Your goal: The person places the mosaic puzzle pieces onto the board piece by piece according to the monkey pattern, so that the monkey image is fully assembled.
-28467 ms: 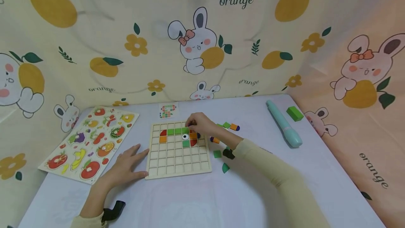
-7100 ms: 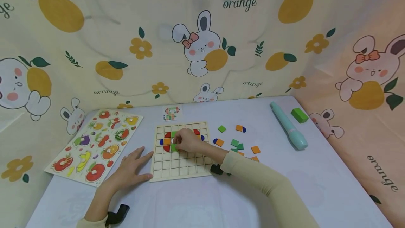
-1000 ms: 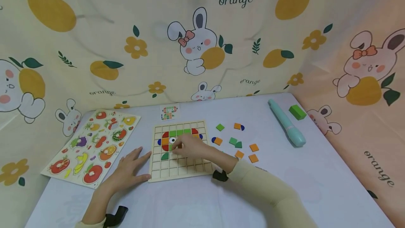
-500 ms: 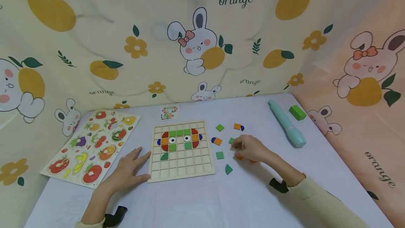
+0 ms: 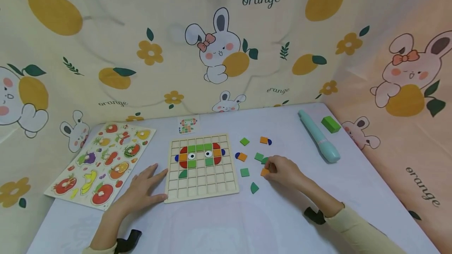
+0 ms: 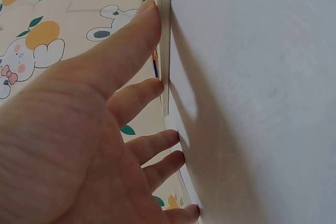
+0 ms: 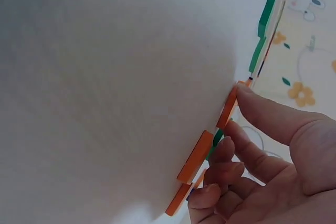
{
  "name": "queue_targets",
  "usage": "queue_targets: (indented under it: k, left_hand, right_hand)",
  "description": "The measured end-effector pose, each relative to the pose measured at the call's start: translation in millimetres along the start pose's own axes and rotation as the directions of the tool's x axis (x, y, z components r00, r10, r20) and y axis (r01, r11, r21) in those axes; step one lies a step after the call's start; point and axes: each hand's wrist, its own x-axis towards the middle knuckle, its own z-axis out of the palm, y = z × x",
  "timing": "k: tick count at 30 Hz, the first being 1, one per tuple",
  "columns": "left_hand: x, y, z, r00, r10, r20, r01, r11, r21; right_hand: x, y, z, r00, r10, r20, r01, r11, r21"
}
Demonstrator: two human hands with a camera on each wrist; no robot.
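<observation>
A wooden grid board (image 5: pixel 212 178) holds red, green, orange and blue tiles, plus two round eye tiles (image 5: pixel 208 154), arranged like a face. A green quarter-round tile (image 5: pixel 183 174) lies below the left eye. My left hand (image 5: pixel 138 189) is spread beside the board; its thumb and index finger touch the left edge. To the right of the board my right hand (image 5: pixel 284 171) pinches an orange square tile (image 7: pixel 229 106), thumb at one end and index finger at the other. A green quarter-round tile (image 5: pixel 264 160) is partly hidden behind its fingertips. More orange tiles (image 7: pixel 197 157) show near the curled fingers.
Loose green (image 5: pixel 245 172) and orange tiles (image 5: pixel 263 140) lie right of the board. A small pattern card (image 5: pixel 188 125) is behind it. A fruit puzzle board (image 5: pixel 102 164) lies left. A teal microphone-shaped object (image 5: pixel 319 138) and a green block (image 5: pixel 330 124) are at the back right.
The face on the board has gained its left side, second eye and green quarter-round since the oldest frame. Over the last second my right hand moved right, to the loose tiles. Left hand stays.
</observation>
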Motion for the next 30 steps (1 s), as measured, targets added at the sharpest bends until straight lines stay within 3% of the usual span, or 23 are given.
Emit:
queue_targets:
  k: [9, 21, 30]
  left_hand:
    - [-0.1, 0.6, -0.2, 1.0, 0.006, -0.004, -0.006, 1.0, 0.0]
    - [-1.8, 0.1, -0.8, 1.0, 0.012, -0.01, -0.012, 1.0, 0.0]
    - [-1.3, 0.8, -1.2, 1.0, 0.011, -0.013, -0.011, 1.0, 0.002]
  right_hand:
    - [1.7, -3.3, 1.0, 1.0, 0.023, -0.012, -0.023, 1.0, -0.006]
    - [2.2, -3.1, 1.6, 1.0, -0.02, 0.0, 0.02, 0.996, 0.087]
    - [9.9, -5.3, 1.7, 0.983, -0.158, 0.093, 0.133, 0.964, 0.232]
